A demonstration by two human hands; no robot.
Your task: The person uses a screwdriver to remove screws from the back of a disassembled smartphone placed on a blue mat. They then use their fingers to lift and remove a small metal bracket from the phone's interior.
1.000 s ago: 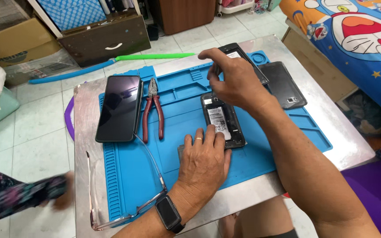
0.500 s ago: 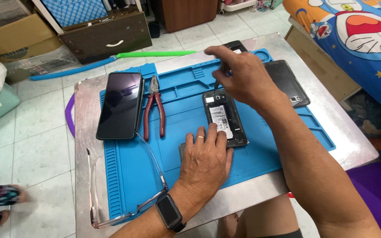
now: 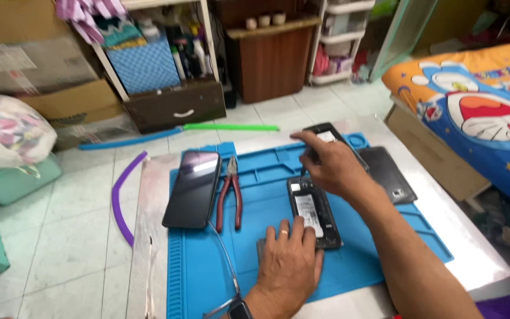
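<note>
Pinched around a thin dark tool, the right hand (image 3: 332, 168) holds its grip shut just above the top end of the opened phone (image 3: 314, 212), the tool tip pointing down at the phone's upper edge; the tool itself is too small to make out. The left hand (image 3: 290, 257) lies flat on the blue mat (image 3: 255, 260), fingers spread and loose, closing on nothing, its fingertips (image 3: 299, 225) pressing the lower left edge of the phone. Compared with half a second ago, the right hand has drawn in from a raised, open-fingered pose to this tight pinch close over the phone, while the left hand has kept its place; the head view has also lifted, so more of the floor and shelves shows. Backless, the opened phone lies on the mat at the middle of the counter (image 3: 149, 236), long side running away from the person, dark frame around a pale label on its inner face. Red-handled pliers (image 3: 229, 195) lie to its left, and beside them an intact phone with a dark glossy screen (image 3: 193, 188). A dark back cover (image 3: 388, 174) rests to the right, partly off the mat.
</note>
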